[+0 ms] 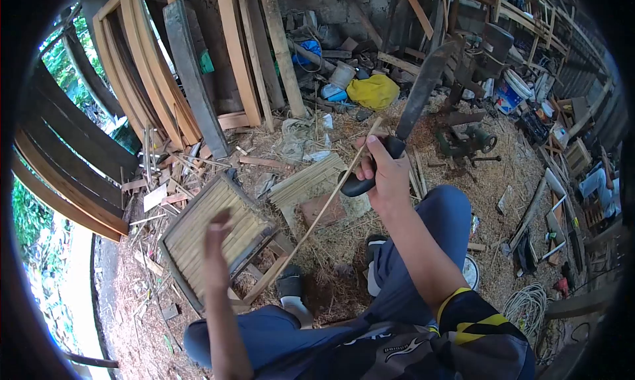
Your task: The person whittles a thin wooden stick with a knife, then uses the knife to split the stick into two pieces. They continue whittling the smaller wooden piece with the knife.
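My right hand (385,175) is closed around the black handle of a machete (423,92), whose long dark blade points up and away. A thin bamboo strip (321,214) is pinched in the same hand and slants down to the left past my foot. To the left, my left hand (217,244) is raised in front of a low stool or small table (192,254) topped with bamboo slats. Motion blurs its fingers, and I cannot make out anything in them. A bundle of bamboo strips (311,179) lies on the ground beyond the strip.
Wood scraps and shavings cover the ground (218,165). Curved wooden frames (149,69) and boards lean on the left. A metal vise (466,138) stands ahead right, near a yellow sack (372,92) and a bucket (512,92). Coiled cord (526,307) lies at right.
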The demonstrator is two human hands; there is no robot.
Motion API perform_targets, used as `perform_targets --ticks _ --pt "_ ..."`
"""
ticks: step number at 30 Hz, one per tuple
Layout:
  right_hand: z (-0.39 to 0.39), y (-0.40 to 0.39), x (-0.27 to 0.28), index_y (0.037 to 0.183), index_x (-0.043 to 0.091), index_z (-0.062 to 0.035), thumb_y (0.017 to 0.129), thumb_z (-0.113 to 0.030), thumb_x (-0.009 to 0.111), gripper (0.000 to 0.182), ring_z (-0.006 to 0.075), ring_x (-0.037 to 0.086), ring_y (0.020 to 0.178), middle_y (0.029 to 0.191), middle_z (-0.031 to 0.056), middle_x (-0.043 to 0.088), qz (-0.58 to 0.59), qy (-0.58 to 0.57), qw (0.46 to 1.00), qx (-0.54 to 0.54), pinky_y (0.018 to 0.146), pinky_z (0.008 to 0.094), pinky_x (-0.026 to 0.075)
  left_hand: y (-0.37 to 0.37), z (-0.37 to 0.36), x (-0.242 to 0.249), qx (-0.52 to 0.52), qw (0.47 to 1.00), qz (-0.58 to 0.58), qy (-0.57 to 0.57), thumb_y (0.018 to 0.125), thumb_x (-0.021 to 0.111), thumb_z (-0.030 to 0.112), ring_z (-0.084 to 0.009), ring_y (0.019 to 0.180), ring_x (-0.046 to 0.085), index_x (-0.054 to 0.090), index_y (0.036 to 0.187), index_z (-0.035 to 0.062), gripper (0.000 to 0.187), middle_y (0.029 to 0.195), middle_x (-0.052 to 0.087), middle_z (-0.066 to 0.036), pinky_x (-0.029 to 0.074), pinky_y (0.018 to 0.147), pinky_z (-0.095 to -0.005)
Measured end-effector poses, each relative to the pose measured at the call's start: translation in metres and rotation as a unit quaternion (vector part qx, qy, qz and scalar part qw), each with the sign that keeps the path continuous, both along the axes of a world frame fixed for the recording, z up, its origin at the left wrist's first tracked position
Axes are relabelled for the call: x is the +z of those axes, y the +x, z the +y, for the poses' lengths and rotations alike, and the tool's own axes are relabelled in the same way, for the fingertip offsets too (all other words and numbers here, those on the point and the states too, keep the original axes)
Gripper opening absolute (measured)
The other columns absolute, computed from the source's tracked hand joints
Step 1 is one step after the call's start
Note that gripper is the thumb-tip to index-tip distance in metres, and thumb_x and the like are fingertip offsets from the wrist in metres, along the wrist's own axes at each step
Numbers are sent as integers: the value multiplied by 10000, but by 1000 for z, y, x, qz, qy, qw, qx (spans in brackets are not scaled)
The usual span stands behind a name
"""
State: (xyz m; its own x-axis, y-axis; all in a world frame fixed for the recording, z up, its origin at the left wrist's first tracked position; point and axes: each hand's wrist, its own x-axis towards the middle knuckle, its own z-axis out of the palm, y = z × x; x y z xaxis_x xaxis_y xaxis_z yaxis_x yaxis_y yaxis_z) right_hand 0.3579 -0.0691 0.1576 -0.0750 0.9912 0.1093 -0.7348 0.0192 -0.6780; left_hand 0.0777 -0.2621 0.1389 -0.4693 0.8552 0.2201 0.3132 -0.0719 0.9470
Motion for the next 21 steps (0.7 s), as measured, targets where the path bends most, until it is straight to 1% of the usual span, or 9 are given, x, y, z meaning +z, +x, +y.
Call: perform_targets --ticks 2,4,7,10,14,15,18,19,21 --pt "-3 -2 5 1048 610 -33 979 -117 670 124 91 485 509 949 110 701 -5 -15 1000 22 491 303 438 33 12 -16 -112 992 45 -29 1090 431 309 -272 1302 546 580 1371 29 423 1331 632 -165 388 1107 -393" --pt "-1 -4 9 1047 609 -35 976 -122 674 130 93 484 508 947 111 700 0 -13 999 37 488 300 437 66 19 -22 -205 975 83 -34 1097 451 307 -208 1107 634 589 1307 14 386 1184 680 -122 489 943 -324" --pt "2 -4 22 1039 608 -37 970 -121 680 131 94 483 501 944 115 701 -8 -8 999 52 477 294 432 104 20 -12 -254 956 -56 -137 1105 459 299 -98 800 597 598 1183 20 321 941 648 -46 474 695 -234" --pt "6 -3 39 1013 598 -40 983 -173 675 157 99 482 476 933 132 711 -57 1 997 58 457 291 426 116 28 -22 -285 930 -202 -112 1107 444 352 -43 591 418 576 1094 40 338 756 487 32 351 512 -217" --pt "22 7 56 965 572 -40 1033 -367 596 335 100 458 434 1020 202 723 -149 34 987 53 435 298 411 119 27 6 -277 893 -326 -140 1108 449 345 -33 578 320 558 1047 69 302 729 395 53 275 498 -202" --pt "25 9 63 897 558 -43 1054 -496 502 482 113 450 393 984 242 731 -172 57 982 48 404 290 391 118 28 11 -289 881 -347 -140 1111 445 329 -34 587 321 560 1055 70 289 737 398 52 282 505 -204" --pt "39 24 70 860 561 -45 1067 -521 448 531 116 462 393 895 224 733 -279 140 948 59 392 272 379 120 30 12 -286 863 -394 -133 1115 439 319 -37 591 317 549 1078 85 260 743 385 52 284 509 -207" --pt "44 29 69 842 552 -47 1072 -536 421 556 106 474 396 769 159 703 -304 146 938 74 391 257 371 124 32 11 -279 859 -408 -130 1115 438 321 -38 588 315 542 1085 92 253 741 377 52 282 507 -208" --pt "47 42 70 854 563 -58 1079 -497 432 509 80 491 437 741 108 684 -382 185 902 81 420 241 373 130 37 15 -262 861 -420 -116 1112 445 328 -41 575 305 525 1104 105 238 740 369 50 276 497 -211"
